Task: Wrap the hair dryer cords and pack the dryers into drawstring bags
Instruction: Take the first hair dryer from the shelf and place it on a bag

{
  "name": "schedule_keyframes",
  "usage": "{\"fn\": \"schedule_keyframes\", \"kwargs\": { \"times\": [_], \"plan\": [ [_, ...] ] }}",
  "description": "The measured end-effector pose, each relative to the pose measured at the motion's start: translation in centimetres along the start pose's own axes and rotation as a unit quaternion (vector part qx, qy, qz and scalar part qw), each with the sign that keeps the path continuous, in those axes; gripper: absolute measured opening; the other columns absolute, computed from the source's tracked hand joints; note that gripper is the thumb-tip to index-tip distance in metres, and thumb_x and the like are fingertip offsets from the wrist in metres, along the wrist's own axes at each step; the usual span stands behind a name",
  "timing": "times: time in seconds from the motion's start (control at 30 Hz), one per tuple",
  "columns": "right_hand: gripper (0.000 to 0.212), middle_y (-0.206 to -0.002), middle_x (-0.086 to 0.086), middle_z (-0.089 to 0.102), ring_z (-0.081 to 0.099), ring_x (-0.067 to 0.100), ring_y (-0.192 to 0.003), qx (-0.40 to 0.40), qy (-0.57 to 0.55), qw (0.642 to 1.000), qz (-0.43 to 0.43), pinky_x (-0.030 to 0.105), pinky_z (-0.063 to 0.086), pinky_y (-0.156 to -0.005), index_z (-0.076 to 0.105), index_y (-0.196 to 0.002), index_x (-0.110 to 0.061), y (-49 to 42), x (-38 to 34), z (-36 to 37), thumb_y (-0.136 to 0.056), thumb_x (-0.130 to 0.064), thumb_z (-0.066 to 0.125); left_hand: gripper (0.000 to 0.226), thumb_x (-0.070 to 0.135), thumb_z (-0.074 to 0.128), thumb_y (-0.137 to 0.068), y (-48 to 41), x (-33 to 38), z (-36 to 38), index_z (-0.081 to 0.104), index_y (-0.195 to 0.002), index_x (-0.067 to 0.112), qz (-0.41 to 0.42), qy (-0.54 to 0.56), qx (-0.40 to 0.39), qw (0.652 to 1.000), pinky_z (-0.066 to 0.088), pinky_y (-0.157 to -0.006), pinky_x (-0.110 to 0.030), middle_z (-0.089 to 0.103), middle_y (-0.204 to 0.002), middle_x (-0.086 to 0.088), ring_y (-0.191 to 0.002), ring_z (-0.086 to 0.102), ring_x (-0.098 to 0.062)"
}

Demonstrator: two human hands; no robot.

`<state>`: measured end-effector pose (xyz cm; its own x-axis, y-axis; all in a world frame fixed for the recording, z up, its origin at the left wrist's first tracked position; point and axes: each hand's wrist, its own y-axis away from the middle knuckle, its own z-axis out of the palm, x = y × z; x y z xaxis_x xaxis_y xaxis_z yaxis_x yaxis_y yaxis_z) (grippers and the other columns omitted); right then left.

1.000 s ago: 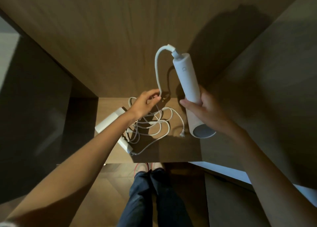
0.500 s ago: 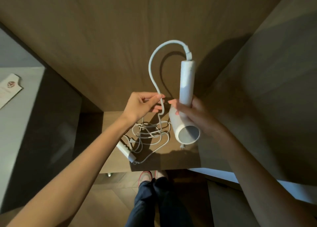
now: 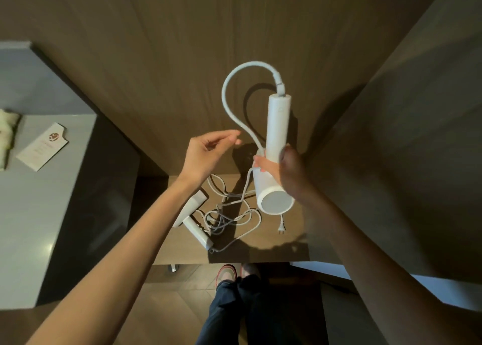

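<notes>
Filling the lower middle of the frame, the wooden tabletop carries a second dryer at its left edge and a loose tangle of cords beside it. Above it the dryer is held up off the surface. Its long handle points toward the top of the frame and its round barrel end faces down toward the camera.

The right grip is wrapped round the joint of handle and barrel, and its fingertips also pin a stretch of cord against the body. The left grip hangs free just left of centre, fingers loosely gathered toward the thumb with nothing between them.

The cord leaves the top of the handle, arcs left and curves back down to the right grip. This leaves an open loop just to the right of the left grip's fingertips. Below the right grip the slack drops to the tabletop, ending at the plug under the barrel.

The left grip is therefore likely the one to gather the slack, winding it along the handle's upright axis. No bag is in view.
</notes>
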<state>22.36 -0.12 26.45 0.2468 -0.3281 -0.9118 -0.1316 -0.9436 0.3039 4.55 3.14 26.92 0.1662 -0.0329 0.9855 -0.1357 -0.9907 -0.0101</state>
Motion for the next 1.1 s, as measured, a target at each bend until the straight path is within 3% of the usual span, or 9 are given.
{"fn": "schedule_keyframes", "kwargs": {
  "times": [0.07,0.2,0.37,0.43,0.53,0.6,0.77,0.9,1.1],
  "plan": [
    [0.023,-0.063,-0.013,0.058,0.059,-0.008,-0.049,0.015,-0.042,0.999,0.011,0.010,0.045,-0.048,0.051,-0.079,-0.021,0.4,-0.9,-1.0,-0.086,-0.012,0.072,0.020,0.013,0.058,-0.095,0.3,-0.9,-0.4,0.070,-0.111,0.009,0.001,-0.036,0.009,0.999,0.045,-0.087,-0.010,0.073,-0.096,0.001,-0.097,0.065,0.000],
    [0.022,-0.080,-0.008,0.057,0.061,0.006,-0.072,0.007,-0.051,0.999,-0.004,0.012,0.048,-0.057,0.052,-0.087,-0.025,1.1,-2.2,-2.8,-0.085,-0.016,0.072,0.027,0.016,0.060,-0.094,1.3,-3.7,0.4,0.062,-0.120,0.021,-0.039,-0.134,-0.079,0.987,0.044,-0.090,-0.014,0.065,-0.109,0.012,-0.101,0.060,0.001],
    [0.025,-0.088,-0.008,0.058,0.061,0.010,-0.082,0.004,-0.051,0.998,-0.022,0.016,0.049,-0.064,0.053,-0.092,-0.029,1.7,-4.0,-4.5,-0.082,-0.023,0.075,0.052,0.024,0.060,-0.094,1.3,-7.2,4.1,0.042,-0.142,0.015,-0.104,-0.209,-0.203,0.951,0.043,-0.104,-0.038,0.049,-0.142,-0.005,-0.128,0.047,-0.021],
    [0.025,-0.087,-0.010,0.058,0.061,0.007,-0.079,0.008,-0.059,0.998,-0.031,0.012,0.048,-0.059,0.053,-0.088,-0.030,1.9,-4.6,-4.9,-0.082,-0.021,0.076,0.042,0.023,0.056,-0.097,1.1,-7.6,5.6,0.048,-0.137,0.016,-0.124,-0.175,-0.232,0.949,0.045,-0.098,-0.033,0.054,-0.136,-0.007,-0.120,0.054,-0.020],
    [0.024,-0.083,-0.016,0.061,0.062,0.005,-0.078,0.016,-0.052,0.998,-0.037,0.012,0.049,-0.060,0.053,-0.086,-0.030,2.4,-5.3,-5.7,-0.082,-0.022,0.075,0.014,0.027,0.049,-0.099,1.0,-8.3,6.8,0.062,-0.101,0.031,-0.147,-0.152,-0.236,0.948,0.047,-0.097,-0.038,0.066,-0.115,-0.006,-0.109,0.061,-0.021],
    [0.019,-0.065,-0.021,0.064,0.063,-0.003,-0.068,0.021,-0.044,0.998,-0.043,0.011,0.049,-0.057,0.057,-0.079,-0.026,2.5,-5.1,-6.4,-0.085,-0.017,0.073,0.023,0.028,0.047,-0.100,0.7,-9.3,6.6,0.061,-0.082,0.032,-0.138,-0.201,-0.214,0.946,0.049,-0.091,-0.043,0.069,-0.099,-0.010,-0.096,0.064,-0.027],
    [0.014,-0.055,-0.012,0.059,0.058,-0.002,-0.055,0.056,-0.039,0.997,-0.047,0.012,0.043,-0.053,0.062,-0.074,-0.011,2.6,-4.7,-7.7,-0.085,-0.012,0.071,0.024,0.023,0.049,-0.100,0.6,-11.3,3.0,0.065,-0.099,0.006,-0.180,-0.295,-0.173,0.922,0.037,-0.069,-0.029,0.064,-0.090,-0.014,-0.083,0.059,-0.027],
    [0.028,-0.067,0.001,0.060,0.060,0.002,-0.059,0.074,0.002,0.996,-0.053,0.014,0.044,-0.055,0.064,-0.086,0.000,2.1,-4.2,-7.8,-0.076,-0.025,0.073,0.026,0.013,0.055,-0.097,0.6,-10.3,0.5,0.070,-0.079,0.004,-0.166,-0.239,-0.100,0.952,0.043,-0.070,-0.020,0.068,-0.079,-0.008,-0.077,0.061,-0.014],
    [0.024,-0.076,-0.004,0.054,0.053,0.001,-0.064,0.081,0.125,0.986,-0.072,0.004,0.035,-0.047,0.057,-0.101,-0.009,1.5,-3.6,-7.0,-0.086,-0.020,0.073,0.026,0.024,0.054,-0.097,0.4,-4.5,-0.5,0.073,-0.085,0.010,-0.070,-0.123,-0.104,0.984,0.051,-0.068,-0.032,0.061,-0.062,-0.010,-0.061,0.058,-0.018]
  ]
}}
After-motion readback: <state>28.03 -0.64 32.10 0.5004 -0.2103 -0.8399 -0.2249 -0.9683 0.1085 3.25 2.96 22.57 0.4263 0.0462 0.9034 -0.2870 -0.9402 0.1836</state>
